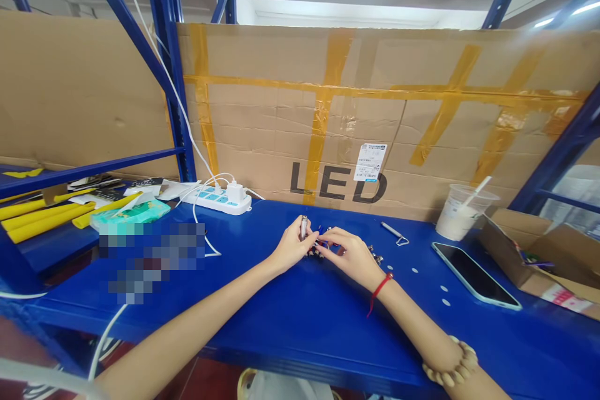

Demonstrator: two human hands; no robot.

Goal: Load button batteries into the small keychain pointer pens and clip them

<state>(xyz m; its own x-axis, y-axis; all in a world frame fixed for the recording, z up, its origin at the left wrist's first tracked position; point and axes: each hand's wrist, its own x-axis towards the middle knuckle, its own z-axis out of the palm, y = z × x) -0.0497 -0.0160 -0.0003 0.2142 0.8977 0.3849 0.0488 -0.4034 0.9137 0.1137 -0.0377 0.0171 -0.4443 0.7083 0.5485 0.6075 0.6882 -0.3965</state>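
Observation:
My left hand [294, 245] is closed around a small silver metal cylinder [304, 227], which stands nearly upright between thumb and fingers. Close against it, my right hand [352, 251] has its thumb and fingers pinched together. What those fingertips hold is too small and partly hidden to make out. Beneath and between both hands lies a cluster of small dark and metallic parts [319, 252]. More small metal parts [375, 255] sit just right of my right hand. A similar silver cylinder with a triangular wire loop [395, 233] lies farther back on the right.
The blue table [281, 325] carries a white power strip [225, 199], a green tissue pack [131, 215], a phone [475, 275], a plastic cup with straw [457, 215] and an open cardboard box [553, 256]. Several whitish discs [415, 270] lie loose. A cardboard panel [262, 137] stands behind.

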